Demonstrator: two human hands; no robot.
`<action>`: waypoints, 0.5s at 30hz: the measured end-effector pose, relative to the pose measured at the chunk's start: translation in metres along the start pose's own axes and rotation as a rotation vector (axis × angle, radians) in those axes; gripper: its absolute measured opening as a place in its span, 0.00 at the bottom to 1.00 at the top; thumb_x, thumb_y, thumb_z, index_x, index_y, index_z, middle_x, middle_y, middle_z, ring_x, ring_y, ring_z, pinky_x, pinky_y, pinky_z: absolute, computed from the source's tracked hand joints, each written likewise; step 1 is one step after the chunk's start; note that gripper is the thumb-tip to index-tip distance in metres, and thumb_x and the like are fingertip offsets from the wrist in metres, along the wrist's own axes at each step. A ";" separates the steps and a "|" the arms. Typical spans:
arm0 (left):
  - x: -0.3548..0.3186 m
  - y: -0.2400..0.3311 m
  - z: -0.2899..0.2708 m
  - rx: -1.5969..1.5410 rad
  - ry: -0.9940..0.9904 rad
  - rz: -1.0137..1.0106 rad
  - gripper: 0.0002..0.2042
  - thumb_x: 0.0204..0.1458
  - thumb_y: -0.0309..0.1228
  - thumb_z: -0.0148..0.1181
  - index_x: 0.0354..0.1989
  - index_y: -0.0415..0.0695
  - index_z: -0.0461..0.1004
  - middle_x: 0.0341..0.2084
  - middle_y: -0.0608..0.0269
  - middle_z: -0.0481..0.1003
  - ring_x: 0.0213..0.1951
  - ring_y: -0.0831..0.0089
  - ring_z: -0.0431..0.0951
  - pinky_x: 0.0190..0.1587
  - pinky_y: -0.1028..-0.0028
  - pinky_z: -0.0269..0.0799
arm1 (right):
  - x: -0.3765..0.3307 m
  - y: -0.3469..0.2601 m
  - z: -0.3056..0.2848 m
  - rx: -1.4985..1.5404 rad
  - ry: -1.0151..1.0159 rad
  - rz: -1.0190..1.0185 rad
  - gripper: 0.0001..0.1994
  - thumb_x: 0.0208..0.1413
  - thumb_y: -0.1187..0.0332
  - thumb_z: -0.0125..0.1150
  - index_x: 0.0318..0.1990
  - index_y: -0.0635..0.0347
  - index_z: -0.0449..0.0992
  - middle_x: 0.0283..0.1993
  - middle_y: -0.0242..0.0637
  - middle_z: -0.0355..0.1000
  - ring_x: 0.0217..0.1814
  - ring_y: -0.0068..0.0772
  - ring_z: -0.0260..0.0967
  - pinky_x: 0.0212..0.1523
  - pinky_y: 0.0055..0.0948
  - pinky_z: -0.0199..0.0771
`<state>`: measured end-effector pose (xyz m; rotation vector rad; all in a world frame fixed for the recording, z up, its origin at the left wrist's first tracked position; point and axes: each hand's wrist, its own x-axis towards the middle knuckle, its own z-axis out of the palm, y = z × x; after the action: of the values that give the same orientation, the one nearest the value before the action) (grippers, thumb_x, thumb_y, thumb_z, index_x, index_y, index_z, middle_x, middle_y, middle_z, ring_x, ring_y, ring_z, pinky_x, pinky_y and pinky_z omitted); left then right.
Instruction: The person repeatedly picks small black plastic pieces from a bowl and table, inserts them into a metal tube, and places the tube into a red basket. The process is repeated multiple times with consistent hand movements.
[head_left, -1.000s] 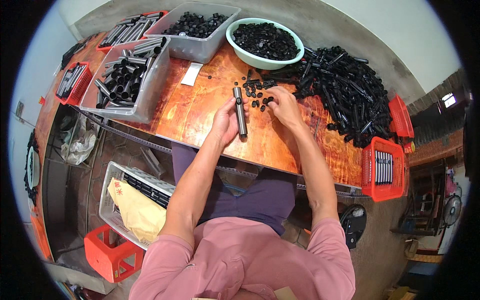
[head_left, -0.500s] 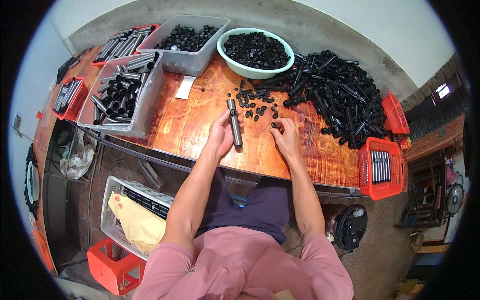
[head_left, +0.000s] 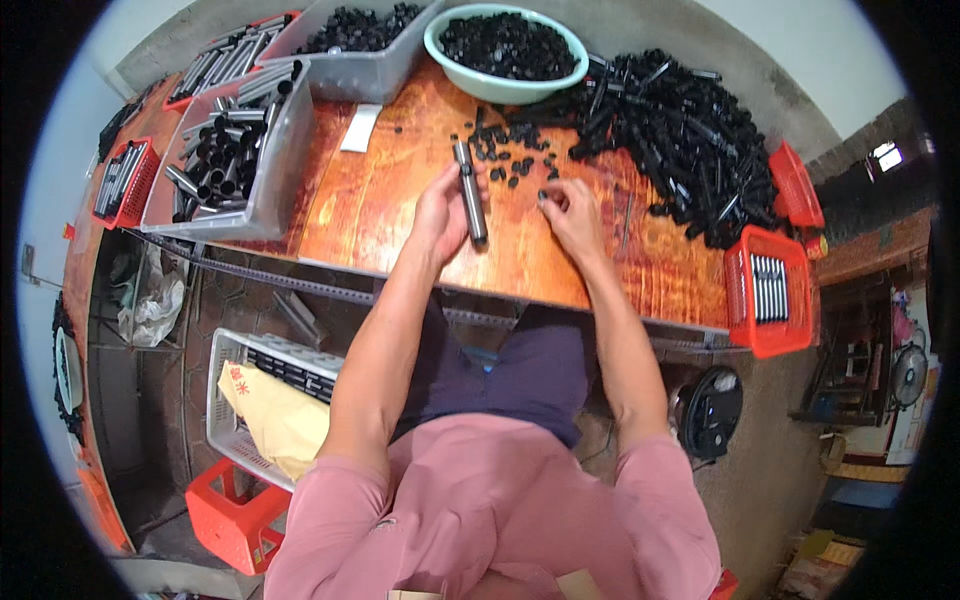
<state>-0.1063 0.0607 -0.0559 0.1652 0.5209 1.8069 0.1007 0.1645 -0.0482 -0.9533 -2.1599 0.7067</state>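
My left hand (head_left: 441,212) is closed round a grey metal tube (head_left: 472,203) with a black band near its far end. The tube stands almost straight away from me, above the wooden table. To its right, my right hand (head_left: 574,217) pinches a small black cap (head_left: 544,196) between thumb and fingertips. The two hands are apart. Just beyond them lie several loose black caps (head_left: 513,168) scattered on the tabletop.
A pale green basin (head_left: 440,62) of black pieces stands at the back, beside a big heap of black parts (head_left: 670,140). Clear bins (head_left: 293,205) with tubes are on the left. A red basket (head_left: 742,335) holding finished-looking tubes sits at the right edge of the wooden table (head_left: 350,220).
The table and everything on it appear higher in the picture, as the view has tilted. Both hands keep their holds on the tube and the cap.
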 end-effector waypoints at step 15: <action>0.018 0.008 -0.025 0.117 -0.254 -0.054 0.20 0.70 0.39 0.43 0.54 0.30 0.68 0.38 0.52 0.73 0.41 0.62 0.74 0.50 0.65 0.76 | 0.005 0.038 0.012 -0.110 0.143 -0.280 0.11 0.52 0.63 0.65 0.38 0.60 0.83 0.37 0.47 0.77 0.44 0.51 0.75 0.47 0.46 0.74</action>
<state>-0.1279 0.0698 -0.0774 0.4508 0.4448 1.6735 0.1054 0.1888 -0.0801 -0.7125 -2.1639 0.3772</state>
